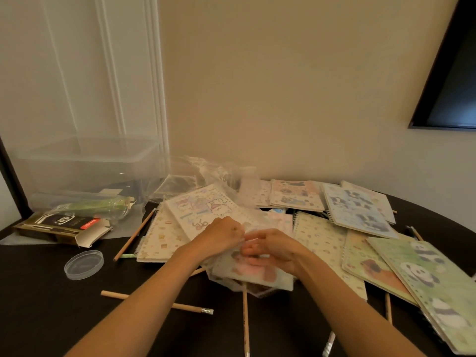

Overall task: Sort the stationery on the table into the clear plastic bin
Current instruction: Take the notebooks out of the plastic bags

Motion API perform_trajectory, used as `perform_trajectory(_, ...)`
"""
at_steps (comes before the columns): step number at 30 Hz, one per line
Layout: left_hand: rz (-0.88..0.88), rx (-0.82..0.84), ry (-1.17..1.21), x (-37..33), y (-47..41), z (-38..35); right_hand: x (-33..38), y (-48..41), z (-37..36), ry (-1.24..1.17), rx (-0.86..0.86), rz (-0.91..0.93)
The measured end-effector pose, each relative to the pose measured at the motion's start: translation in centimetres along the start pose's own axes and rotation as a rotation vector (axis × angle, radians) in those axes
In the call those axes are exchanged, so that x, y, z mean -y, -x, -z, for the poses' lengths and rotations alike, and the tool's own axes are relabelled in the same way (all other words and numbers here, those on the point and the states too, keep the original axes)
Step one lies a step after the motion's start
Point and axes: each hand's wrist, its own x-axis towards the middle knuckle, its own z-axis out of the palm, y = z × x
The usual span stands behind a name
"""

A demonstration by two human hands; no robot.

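Note:
Both hands meet over a plastic-wrapped notebook pack [253, 271] at the table's middle. My left hand [221, 234] pinches its clear wrapper from the left, and my right hand [273, 249] grips the same wrapper from the right. Several spiral notebooks lie spread around, among them a panda one [432, 284] at the right and a pastel one [203, 210] just behind my hands. Loose wooden pencils [157, 301] lie on the dark table in front. The clear plastic bin [85, 166] stands at the back left, apart from both hands.
An open cardboard pen box [61, 228] and a clear tube of green items [98, 207] lie left of the pile. A round clear lid [83, 264] sits nearer me. Crumpled plastic bags [201, 173] rest against the wall. A dark screen [453, 81] hangs at the upper right.

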Motion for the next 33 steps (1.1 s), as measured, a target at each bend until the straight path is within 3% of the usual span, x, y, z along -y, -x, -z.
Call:
perform_trajectory(3,0.09,-0.01,-0.007,-1.4,-0.4,0.1,0.6,1.7,2.5,0.166,-0.047,0.031)
perform_trajectory(11,-0.044,-0.322,0.054,-7.4,-4.4,-1.2,2.1,4.9,9.6,-0.044,-0.186,0.112)
perform_trajectory(15,-0.041,-0.199,0.196,-10.5,-7.8,-4.1,1.3,3.7,14.4,-0.003,-0.576,0.221)
perform_trajectory(20,0.191,0.076,0.496,-14.1,-11.7,-8.5,-0.8,1.0,21.4,0.437,-0.91,0.177)
perform_trajectory(26,0.339,0.225,0.746,-15.0,-15.0,-12.6,-2.1,0.0,26.7,0.603,-0.886,-0.107)
perform_trajectory(33,0.415,0.163,0.87,-15.6,-16.3,-14.4,-2.8,-0.9,28.3,0.393,-0.961,-0.023)
